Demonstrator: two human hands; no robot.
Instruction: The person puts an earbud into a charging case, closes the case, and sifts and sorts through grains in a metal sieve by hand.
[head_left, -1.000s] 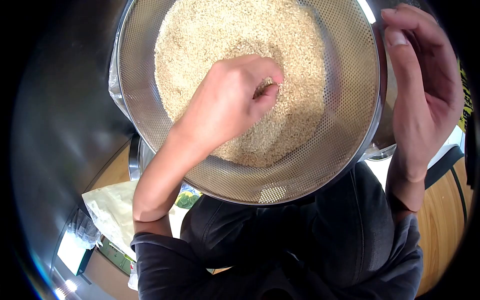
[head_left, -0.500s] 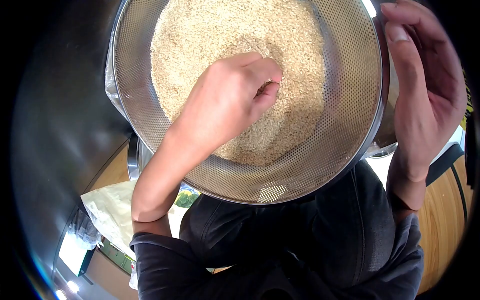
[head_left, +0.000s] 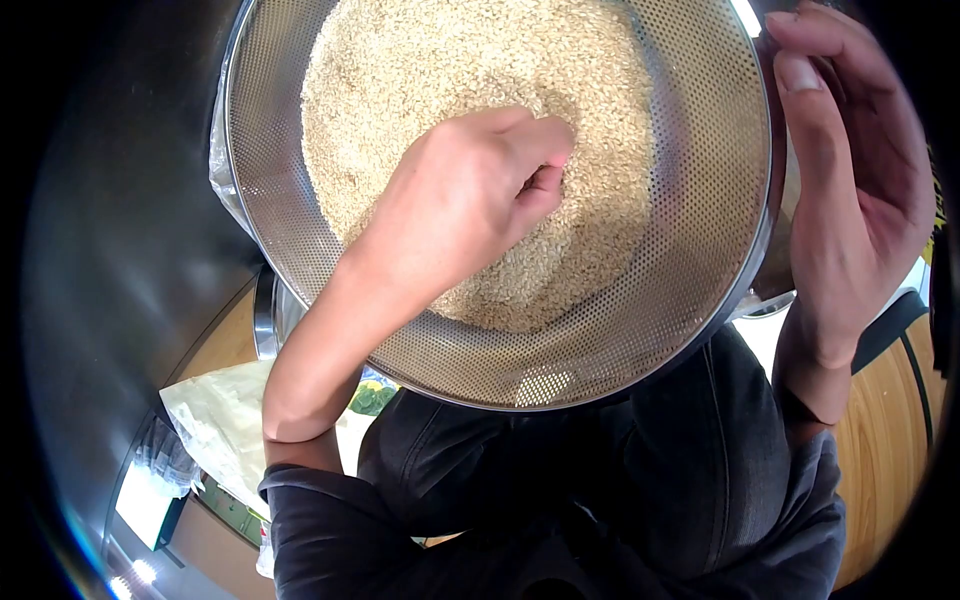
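A round, perforated metal sieve (head_left: 690, 270) fills the upper middle of the view. Inside it lies a broad heap of pale tan grains (head_left: 400, 80) that look like brown rice. My left hand (head_left: 470, 195) reaches in over the heap, its fingers closed in a pinch. What sits in the pinch is mostly hidden; a few grains showed there a moment earlier. Beside the sieve's right rim is my right hand (head_left: 850, 150), fingers loosely curved, thumb apart from them. The thumb and fingertips are close to the rim; whether they touch it I cannot tell.
Clear plastic (head_left: 222, 165) shows at the sieve's left rim. A dark, glossy surface (head_left: 120, 200) spans the left side. Below left is a pale bag or sheet (head_left: 215, 420). My dark-clothed legs (head_left: 690, 460) are under the sieve, and a wood-grain surface (head_left: 880, 460) lies at lower right.
My left hand has moved slightly right, and the gap between its thumb and fingers has narrowed. The sieve's right rim has shifted slightly right; my right hand is almost unchanged.
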